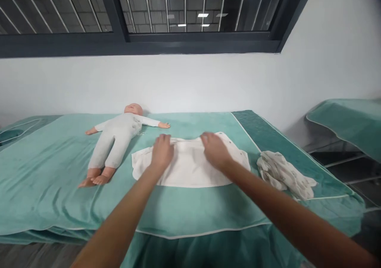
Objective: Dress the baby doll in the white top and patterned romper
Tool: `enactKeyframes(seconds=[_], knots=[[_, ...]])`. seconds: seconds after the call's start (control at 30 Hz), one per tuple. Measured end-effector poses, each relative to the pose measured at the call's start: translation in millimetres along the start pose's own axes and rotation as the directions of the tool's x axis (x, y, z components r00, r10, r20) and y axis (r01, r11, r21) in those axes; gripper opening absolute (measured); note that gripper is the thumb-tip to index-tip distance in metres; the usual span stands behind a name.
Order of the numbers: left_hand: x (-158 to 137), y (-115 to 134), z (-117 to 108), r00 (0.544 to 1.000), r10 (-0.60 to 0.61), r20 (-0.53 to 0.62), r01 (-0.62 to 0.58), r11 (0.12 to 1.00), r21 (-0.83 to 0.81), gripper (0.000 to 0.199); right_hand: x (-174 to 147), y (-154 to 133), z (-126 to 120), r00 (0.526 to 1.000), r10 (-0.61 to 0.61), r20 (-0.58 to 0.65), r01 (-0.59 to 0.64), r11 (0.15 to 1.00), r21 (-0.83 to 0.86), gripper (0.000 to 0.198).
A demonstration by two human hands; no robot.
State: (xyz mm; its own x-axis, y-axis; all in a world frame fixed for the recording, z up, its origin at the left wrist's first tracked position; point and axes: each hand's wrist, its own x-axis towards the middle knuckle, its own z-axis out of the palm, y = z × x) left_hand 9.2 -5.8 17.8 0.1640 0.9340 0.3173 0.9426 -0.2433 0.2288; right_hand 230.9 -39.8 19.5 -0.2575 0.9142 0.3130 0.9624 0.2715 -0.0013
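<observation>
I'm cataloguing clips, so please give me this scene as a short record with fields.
Left hand: at the far edge of the white cloth; grip unclear
Right hand: blurred, farther right along that edge
White cloth: spread on the green bed cover
Left side: doll in white, lying face up, arms out
Right side: crumpled patterned cloth
Behind: white wall

Childcare practice room (doll (pixel 123 127), bed (pixel 59 165))

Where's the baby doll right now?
In the head view, the baby doll lies on the left part of the green bed cover, left of the white cloth, its head near the wall.
</observation>
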Motion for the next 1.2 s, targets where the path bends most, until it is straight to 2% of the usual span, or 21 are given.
enactKeyframes(seconds=[0.03, 0.07, 0.1, 0.2, 0.3, 0.4, 0.57, 0.67, 0.77, 0.93, 1.03, 1.2], knots=[[-4, 7, 14, 0.993, 0.108, 0.046, -0.105, 0.993, -0.061, 0.037, -2, -12, 14, 0.997, -0.065, 0.032, 0.063, 0.995, 0.081, 0.047], [-7, 13, 25, 0.987, 0.144, 0.077, -0.136, 0.985, -0.106, 0.038, -3, -22, 27, 0.997, -0.045, 0.062, 0.036, 0.989, 0.143, 0.043], [-9, 18, 34, 0.985, 0.140, 0.105, -0.129, 0.985, -0.111, 0.038, -1, -28, 38, 0.995, 0.032, 0.093, -0.048, 0.983, 0.175, 0.042], [-3, 27, 47, 0.989, 0.041, 0.139, -0.040, 0.999, -0.009, 0.037, 10, -28, 60, 0.953, 0.264, 0.148, -0.286, 0.946, 0.155, 0.053], [8, 28, 47, 0.985, -0.089, 0.150, 0.079, 0.994, 0.073, 0.039, 24, -17, 69, 0.927, 0.339, 0.161, -0.360, 0.925, 0.122, 0.059], [14, 30, 43, 0.975, -0.173, 0.138, 0.165, 0.984, 0.068, 0.047, 28, -10, 70, 0.912, 0.380, 0.155, -0.399, 0.909, 0.121, 0.062], [20, 36, 48, 0.980, -0.189, 0.064, 0.189, 0.982, -0.006, 0.055, 30, -9, 73, 0.919, 0.389, 0.063, -0.394, 0.910, 0.128, 0.069], [30, 36, 57, 0.971, -0.231, 0.066, 0.232, 0.973, 0.004, 0.057, 39, -6, 77, 0.912, 0.407, 0.059, -0.411, 0.901, 0.142, 0.070], [45, 31, 65, 0.959, -0.269, 0.090, 0.267, 0.963, 0.033, 0.059, 54, 2, 83, 0.925, 0.378, 0.023, -0.377, 0.912, 0.159, 0.066], [70, 18, 77, 0.966, -0.246, 0.086, 0.242, 0.969, 0.055, 0.060, 80, 20, 97, 0.940, 0.340, -0.016, -0.331, 0.924, 0.191, 0.063], [82, 10, 88, 0.969, -0.229, 0.088, 0.224, 0.973, 0.060, 0.061, 92, 28, 106, 0.936, 0.351, 0.008, -0.347, 0.921, 0.178, 0.064], [95, 2, 98, 0.960, -0.226, 0.167, 0.221, 0.974, 0.047, 0.063, 102, 32, 113, 0.917, 0.377, 0.131, -0.395, 0.903, 0.169, 0.067]])
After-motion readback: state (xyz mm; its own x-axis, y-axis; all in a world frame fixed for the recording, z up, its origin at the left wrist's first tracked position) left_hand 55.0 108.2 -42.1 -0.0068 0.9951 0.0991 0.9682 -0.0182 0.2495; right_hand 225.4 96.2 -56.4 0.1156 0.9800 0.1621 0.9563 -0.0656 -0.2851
